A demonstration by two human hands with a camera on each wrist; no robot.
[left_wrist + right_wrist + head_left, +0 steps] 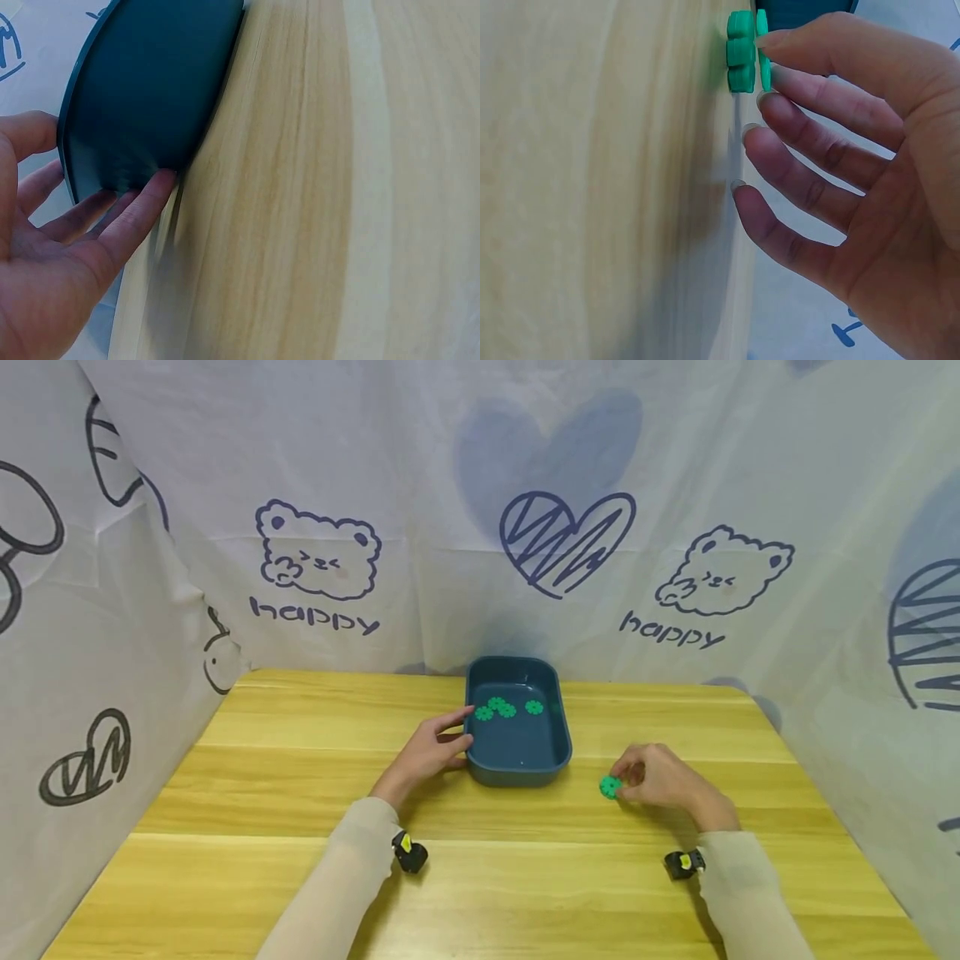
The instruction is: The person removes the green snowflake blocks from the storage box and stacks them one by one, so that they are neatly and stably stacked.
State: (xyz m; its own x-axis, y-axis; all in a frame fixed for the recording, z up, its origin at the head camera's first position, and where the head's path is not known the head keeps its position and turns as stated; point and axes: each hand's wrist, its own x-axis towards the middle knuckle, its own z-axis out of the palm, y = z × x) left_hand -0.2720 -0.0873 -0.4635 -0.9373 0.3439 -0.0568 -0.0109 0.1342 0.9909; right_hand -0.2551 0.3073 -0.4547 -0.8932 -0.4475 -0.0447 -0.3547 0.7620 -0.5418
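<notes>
While the scene is enclosed by a white cloth backdrop printed with dark line drawings (442,485), the work is carried by a pale yellow wood-grain surface (525,893). Toward its far edge, a dark blue rectangular open container with rounded corners (517,747) is set down, its outer left side touched by the extended, uncurled fingers of the left hand (431,750). Right of the container, a bright green flower-shaped disc (610,787) is pinched between thumb and index finger of the right hand (660,777). Inside, four similar green discs (507,712) are seen, three clustered near the left wall and one apart; the work may be judged partway along, with four contained and at least the pinched one left outside. Between that disc and the surface, a thicker lobed green piece (740,52) is shown by the right wrist view; whether it is a stack cannot be told. The container's inside is hidden from the left wrist view, and the sleeved forearms (330,877) are cut off.
</notes>
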